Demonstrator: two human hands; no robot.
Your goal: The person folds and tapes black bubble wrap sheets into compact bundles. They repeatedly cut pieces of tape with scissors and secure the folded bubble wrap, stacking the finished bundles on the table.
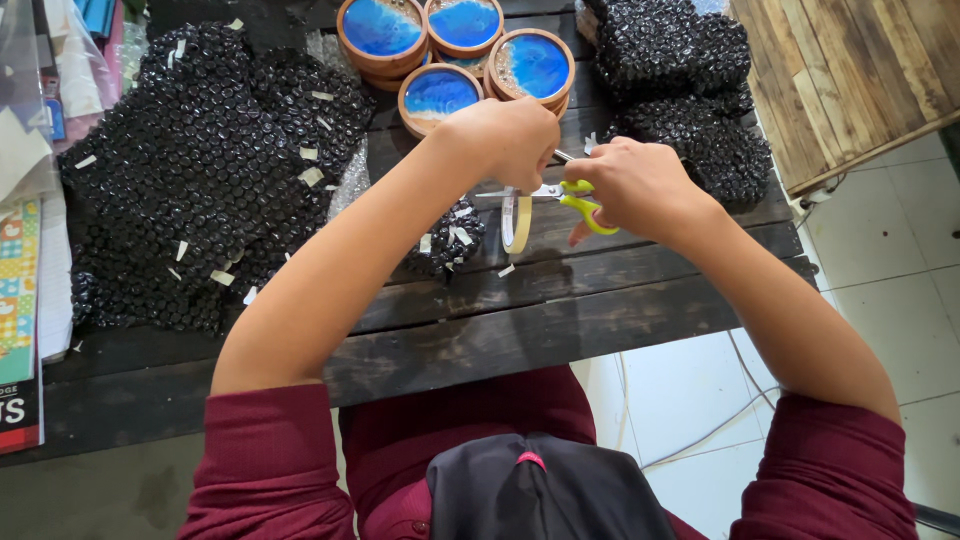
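Near, over the dark wooden plank table (pixel 560 320): right hand (pixel 640 185) gripping yellow-handled scissors (pixel 575 198), fingers through the loops, blades pointing left. Just left, left hand (pixel 510 135) pinching a roll of pale tape (pixel 516 222) hanging on edge below. Farther: round wood-rimmed blue resin coasters (pixel 450 50), black bubble-wrap bundles (pixel 200 170) on both sides.

black bubble-wrap parcels with small tape strips (pixel 200 170), heaped table-left; more black bubble-wrapped bundles (pixel 690 90), top right; one small black wrapped parcel (pixel 445 240), centre; colourful printed paper sheet (pixel 18 290), left edge
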